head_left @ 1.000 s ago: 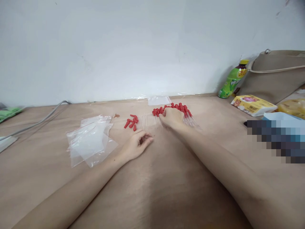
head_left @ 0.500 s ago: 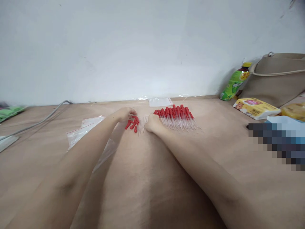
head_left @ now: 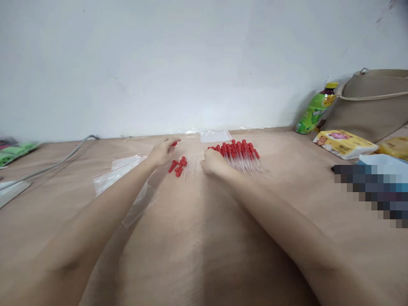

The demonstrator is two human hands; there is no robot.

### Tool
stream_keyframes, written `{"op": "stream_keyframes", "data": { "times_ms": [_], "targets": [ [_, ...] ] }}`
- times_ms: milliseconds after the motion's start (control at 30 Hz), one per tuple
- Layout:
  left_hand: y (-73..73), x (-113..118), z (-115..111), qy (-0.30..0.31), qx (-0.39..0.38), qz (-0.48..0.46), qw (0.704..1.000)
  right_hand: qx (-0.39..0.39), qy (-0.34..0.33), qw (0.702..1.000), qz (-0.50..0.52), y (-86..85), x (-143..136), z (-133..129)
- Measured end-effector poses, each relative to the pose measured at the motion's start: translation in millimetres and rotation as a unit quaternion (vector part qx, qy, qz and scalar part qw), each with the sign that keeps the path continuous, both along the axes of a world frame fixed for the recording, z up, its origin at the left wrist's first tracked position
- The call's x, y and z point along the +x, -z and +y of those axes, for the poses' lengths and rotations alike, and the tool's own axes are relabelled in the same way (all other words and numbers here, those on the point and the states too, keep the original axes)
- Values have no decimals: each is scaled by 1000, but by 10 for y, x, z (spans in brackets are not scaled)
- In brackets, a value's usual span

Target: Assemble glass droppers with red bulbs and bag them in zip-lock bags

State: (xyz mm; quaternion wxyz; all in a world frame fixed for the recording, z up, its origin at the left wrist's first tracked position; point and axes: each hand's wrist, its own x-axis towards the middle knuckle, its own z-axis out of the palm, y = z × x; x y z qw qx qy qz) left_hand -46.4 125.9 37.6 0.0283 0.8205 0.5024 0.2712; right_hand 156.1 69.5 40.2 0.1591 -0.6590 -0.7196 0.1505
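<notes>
My left hand (head_left: 162,154) is lifted a little above the table, its fingers closed on a red rubber dropper bulb (head_left: 174,144). Below it lies a small pile of loose red bulbs (head_left: 179,168). Thin clear dropper tubes (head_left: 190,165) lie side by side just right of that pile. My right hand (head_left: 213,162) is closed between these tubes and a row of droppers with red bulbs (head_left: 237,149) fitted on clear tubes. What its fingers hold is hidden behind the hand, which also covers the row's left end.
Clear zip bags (head_left: 119,170) lie under and beside my left forearm, with another bag (head_left: 215,136) by the wall. A grey cable (head_left: 70,153) crosses the left side. To the right are a green bottle (head_left: 315,111), a yellow tissue pack (head_left: 346,143) and a beige bag (head_left: 372,104).
My left hand has risen away from the pile with a red bulb in its fingers. My right hand has shifted right, uncovering more of the loose tubes.
</notes>
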Motion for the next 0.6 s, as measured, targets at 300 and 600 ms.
{"op": "stream_keyframes", "data": {
  "times_ms": [300, 600],
  "targets": [
    [248, 550, -1152, 68, -246, -365, 895, 191, -156, 964, 100, 331, 827, -595],
    [457, 710, -1306, 113, -273, -434, 851, 244, -237, 921, 189, 553, 855, -761]
  ]
}}
